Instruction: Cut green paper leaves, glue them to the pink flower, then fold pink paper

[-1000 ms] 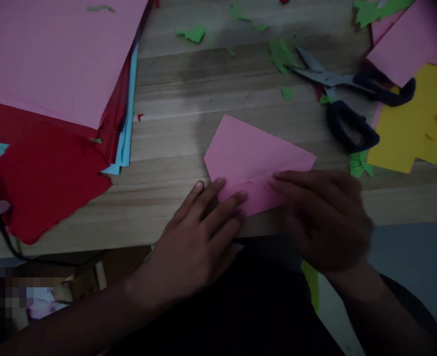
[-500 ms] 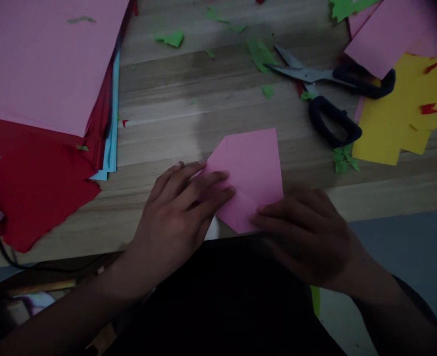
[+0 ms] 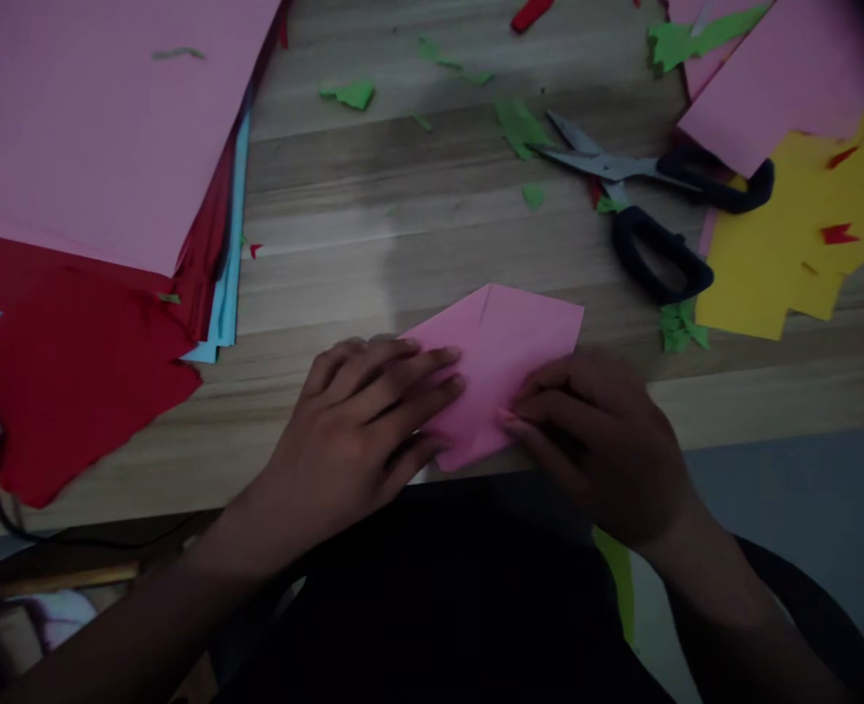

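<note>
A piece of pink paper (image 3: 524, 332) with slanted, folded corners lies at the table's near edge, a crease showing close to its top corner. My left hand (image 3: 366, 420) rests on its left part, fingers stretched out and lightly spread, pressing from above. At the lower right edge, my right hand (image 3: 600, 440) has thumb and fingers pinched together on the paper. Part of the sheet is hidden under both hands.
Dark-handled scissors (image 3: 608, 166) lie with blades apart beyond the right hand. Pink sheets (image 3: 102, 127) are stacked at left over red paper (image 3: 95, 381). Yellow paper (image 3: 761, 244) lies at right, and green scraps (image 3: 520, 127) are scattered about.
The pink paper has turned clockwise, its top right corner shifting right and down. My right hand has moved slightly left and now pinches the lower right edge; my left hand stays on the paper.
</note>
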Demonstrator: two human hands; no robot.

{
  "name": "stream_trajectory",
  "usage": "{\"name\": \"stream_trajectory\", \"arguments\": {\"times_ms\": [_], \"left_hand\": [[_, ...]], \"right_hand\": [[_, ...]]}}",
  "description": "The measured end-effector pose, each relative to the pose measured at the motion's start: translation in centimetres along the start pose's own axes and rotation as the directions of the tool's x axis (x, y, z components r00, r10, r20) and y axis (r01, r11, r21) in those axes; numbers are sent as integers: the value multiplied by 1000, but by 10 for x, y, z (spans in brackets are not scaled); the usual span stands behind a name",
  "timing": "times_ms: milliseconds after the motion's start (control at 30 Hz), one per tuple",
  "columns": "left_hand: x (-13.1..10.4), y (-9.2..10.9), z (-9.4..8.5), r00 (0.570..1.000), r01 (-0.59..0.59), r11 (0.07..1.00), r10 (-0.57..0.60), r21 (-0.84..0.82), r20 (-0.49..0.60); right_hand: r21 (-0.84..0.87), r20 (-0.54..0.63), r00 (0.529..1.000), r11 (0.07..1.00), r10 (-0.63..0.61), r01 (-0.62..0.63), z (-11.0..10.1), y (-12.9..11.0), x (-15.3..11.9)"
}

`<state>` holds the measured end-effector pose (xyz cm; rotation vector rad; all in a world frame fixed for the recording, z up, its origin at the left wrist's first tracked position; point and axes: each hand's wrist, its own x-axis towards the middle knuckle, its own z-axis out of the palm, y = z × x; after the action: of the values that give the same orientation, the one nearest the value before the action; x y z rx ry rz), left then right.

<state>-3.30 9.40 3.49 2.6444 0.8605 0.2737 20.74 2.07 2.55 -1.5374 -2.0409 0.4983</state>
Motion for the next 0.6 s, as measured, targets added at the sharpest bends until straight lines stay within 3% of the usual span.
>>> {"name": "stream_trajectory", "arguments": {"times_ms": [133, 300, 600], "left_hand": [[-9, 9, 2, 998, 64, 995, -64, -80, 3], [-12, 5, 3, 996, 73, 987, -81, -146, -44], [-16, 4, 2, 998, 55, 984, -56, -167, -6]], "right_hand": [[-107, -50, 992, 987, 112, -117, 12, -13, 16], [-196, -80, 990, 972, 114, -128, 19, -16, 20], [-240, -90, 978, 949, 188, -205, 24, -24, 24]]}}
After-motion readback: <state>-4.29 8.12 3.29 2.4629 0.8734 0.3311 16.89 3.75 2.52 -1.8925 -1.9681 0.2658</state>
